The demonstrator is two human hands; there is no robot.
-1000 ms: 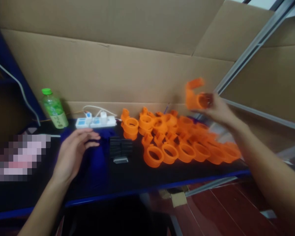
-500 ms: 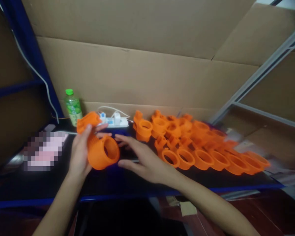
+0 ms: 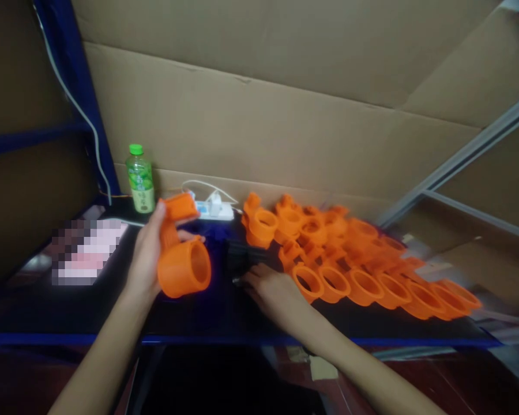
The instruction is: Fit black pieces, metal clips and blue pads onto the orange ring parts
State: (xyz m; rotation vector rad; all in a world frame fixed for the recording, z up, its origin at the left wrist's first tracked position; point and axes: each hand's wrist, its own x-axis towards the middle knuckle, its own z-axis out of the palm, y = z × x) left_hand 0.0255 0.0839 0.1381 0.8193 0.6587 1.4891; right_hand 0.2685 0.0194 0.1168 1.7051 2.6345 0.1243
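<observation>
My left hand [image 3: 149, 248] is wrapped round an orange plastic ring-shaped part [image 3: 179, 271], raised above the black tabletop. A wide round collar opens toward the right, and a bracket-like arm rises from it past my thumb. To the right of that part, my right hand [image 3: 272, 291] is low over the table, its fingers bent together. A small shiny tip shows at those fingers, but I cannot make out what they hold. Just beyond them lies a dark object [image 3: 242, 253], blurred against the black surface. Several more orange ring-shaped parts [image 3: 365, 286] stand in two rows right of my right hand.
A green-capped bottle [image 3: 140, 181] stands at the back left. Beside it, a white power strip [image 3: 218, 211] with a plug and cable lies along the cardboard wall [image 3: 277, 132]. A pixelated flat item [image 3: 93, 248] is at the left. The table's blue front edge [image 3: 199, 340] runs below my forearms.
My right hand has left the held orange part, moved right and down to the tabletop, and its spread fingers have closed. My left hand keeps its hold, the part turned slightly.
</observation>
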